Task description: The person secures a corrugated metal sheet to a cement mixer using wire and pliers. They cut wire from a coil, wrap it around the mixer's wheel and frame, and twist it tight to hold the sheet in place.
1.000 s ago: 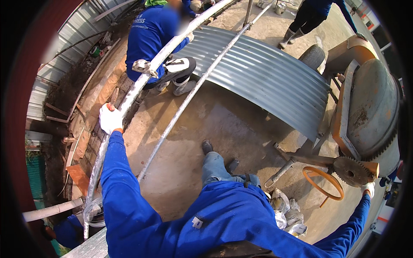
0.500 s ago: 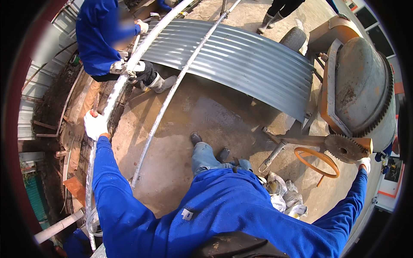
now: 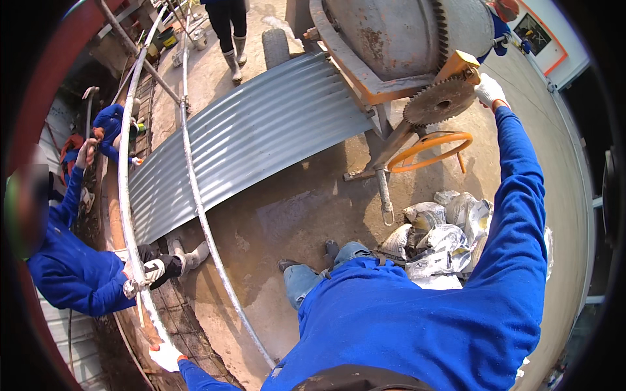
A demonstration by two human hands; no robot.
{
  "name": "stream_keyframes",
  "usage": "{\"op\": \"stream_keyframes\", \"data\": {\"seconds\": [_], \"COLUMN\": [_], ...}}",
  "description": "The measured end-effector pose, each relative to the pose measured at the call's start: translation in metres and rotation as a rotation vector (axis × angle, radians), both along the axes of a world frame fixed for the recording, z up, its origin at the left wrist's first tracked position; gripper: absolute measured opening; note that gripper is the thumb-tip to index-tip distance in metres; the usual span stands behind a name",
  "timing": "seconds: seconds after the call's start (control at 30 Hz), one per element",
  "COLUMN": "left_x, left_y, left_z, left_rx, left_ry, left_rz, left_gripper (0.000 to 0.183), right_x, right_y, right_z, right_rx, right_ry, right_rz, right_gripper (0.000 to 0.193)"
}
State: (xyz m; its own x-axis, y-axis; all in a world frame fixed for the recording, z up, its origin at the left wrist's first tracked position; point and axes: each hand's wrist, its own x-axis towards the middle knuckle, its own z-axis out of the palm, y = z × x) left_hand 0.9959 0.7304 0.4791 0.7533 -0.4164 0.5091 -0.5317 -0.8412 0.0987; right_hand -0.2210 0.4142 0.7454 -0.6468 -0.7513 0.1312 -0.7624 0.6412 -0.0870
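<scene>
My left hand (image 3: 166, 356), in a white glove, is closed round the lower part of a white-spattered metal pole (image 3: 125, 189) at the lower left. Over at the upper right, my gloved right hand (image 3: 490, 90) grips the end of an orange bracket (image 3: 460, 64) on a concrete mixer. Beside that hand is a toothed gear wheel (image 3: 441, 103), with an orange handwheel (image 3: 430, 151) below it. The mixer's grey drum (image 3: 385, 39) fills the top right. Part of my right-hand fingers is hidden behind the bracket.
A corrugated metal sheet (image 3: 261, 133) lies across the middle, with a thinner pole (image 3: 195, 189) in front. White sacks (image 3: 443, 238) are piled right of my legs. At left, a co-worker in a blue sleeve (image 3: 78, 274) raises a hammer (image 3: 90, 98); others are farther back.
My view has swung right, so the mixer sits higher and nearer the middle. The left co-worker's arm is now raised with the hammer. Both my hands remain on the pole and bracket.
</scene>
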Motion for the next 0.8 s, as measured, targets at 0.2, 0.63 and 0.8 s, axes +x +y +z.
{"op": "stream_keyframes", "data": {"seconds": [0.2, 0.63, 0.8], "left_x": [-0.030, -0.041, -0.036], "left_y": [-0.015, -0.011, -0.010], "left_z": [0.024, 0.024, 0.028], "left_rx": [-0.011, -0.071, -0.072], "left_ry": [0.110, 0.049, 0.042], "left_rz": [0.106, 0.107, 0.144], "left_gripper": [0.040, 0.030, 0.030], "right_x": [-0.029, -0.084, -0.090], "right_y": [0.005, -0.022, -0.025], "right_z": [-0.012, -0.019, -0.028], "right_rx": [-0.045, -0.041, -0.042], "right_ry": [-0.095, -0.602, -0.576], "right_rz": [0.007, -0.104, -0.081], "right_gripper": [0.018, 0.005, 0.007]}}
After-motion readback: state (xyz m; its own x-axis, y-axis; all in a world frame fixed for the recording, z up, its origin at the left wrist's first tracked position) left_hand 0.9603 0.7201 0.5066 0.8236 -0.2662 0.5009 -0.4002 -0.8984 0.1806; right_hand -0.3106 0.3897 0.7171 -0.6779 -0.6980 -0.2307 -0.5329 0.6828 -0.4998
